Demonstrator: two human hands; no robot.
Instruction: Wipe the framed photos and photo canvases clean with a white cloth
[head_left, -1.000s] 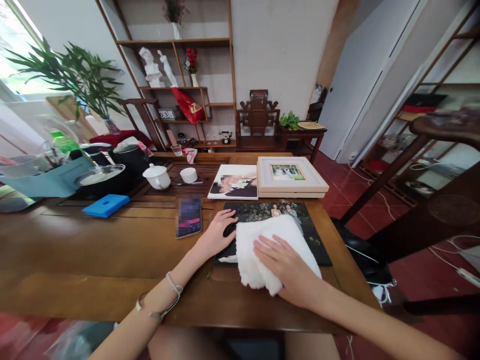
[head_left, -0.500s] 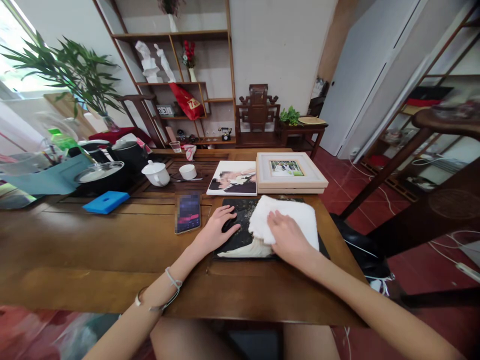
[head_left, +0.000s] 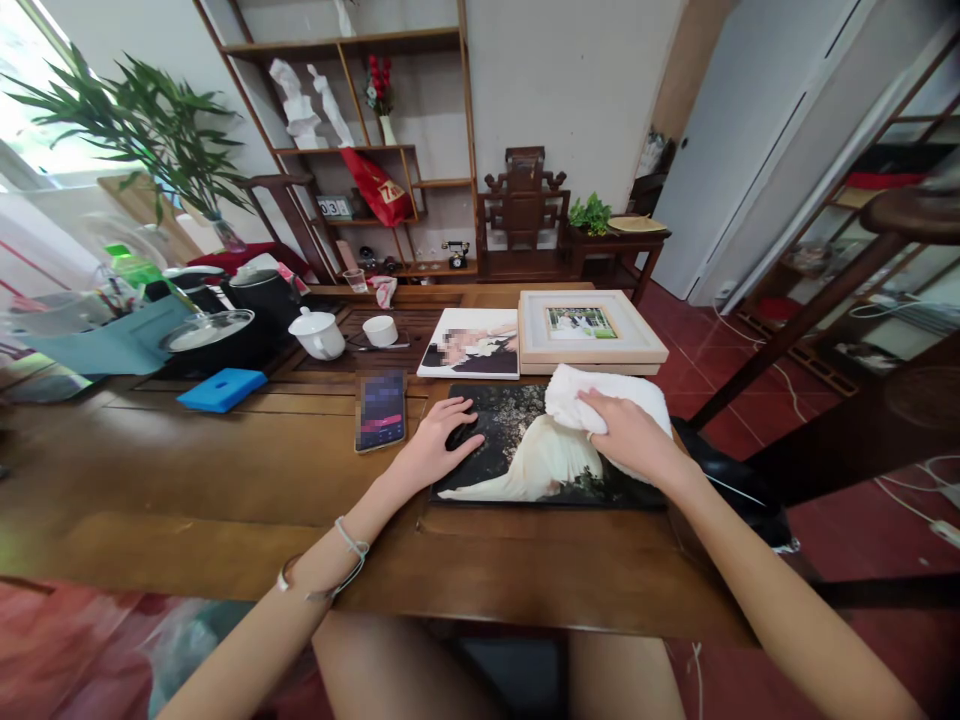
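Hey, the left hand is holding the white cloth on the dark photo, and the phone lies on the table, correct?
Wrong hand: the head view shows the right hand on the white cloth. The cloth does lie on the dark photo, and the phone on the table.

Near the right edge of the brown, wood-grained table [head_left: 540, 575], the cloth [head_left: 637, 383] is plain white and the photo panel [head_left: 551, 465] black, with a cream gown and pale speckles; the frame [head_left: 585, 362] is beige, the block [head_left: 223, 390] bright blue.
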